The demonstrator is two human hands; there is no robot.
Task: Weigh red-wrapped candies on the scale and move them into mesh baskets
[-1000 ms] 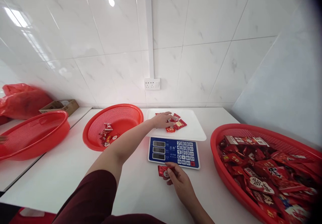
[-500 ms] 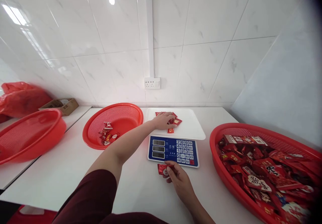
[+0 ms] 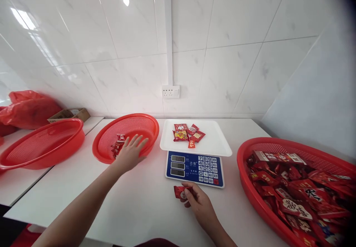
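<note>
My left hand [image 3: 131, 153] hovers over the near right rim of a red mesh basket [image 3: 133, 123]. Its fingers are spread and nothing shows in them. Partly behind it, a few red snack packets [image 3: 120, 138] lie inside that basket. Below the scale, my right hand [image 3: 198, 199] pinches a small red wrapped snack packet [image 3: 179, 192] between thumb and fingers. Several red packets [image 3: 191, 132] rest on the white tray [image 3: 215, 139] of a digital scale [image 3: 194, 169] with a blue keypad.
On the right, a large red basket [image 3: 244, 173] is heaped with red packets. Another red basket [image 3: 41, 162], a cardboard box [image 3: 80, 114] and a red plastic bag [image 3: 33, 110] stand on the left. A socket [image 3: 170, 92] is on the tiled wall.
My left hand has left the packets on the scale tray and moved left to the mesh basket, its fingers now spread. My right hand still holds its packet in nearly the same place.
</note>
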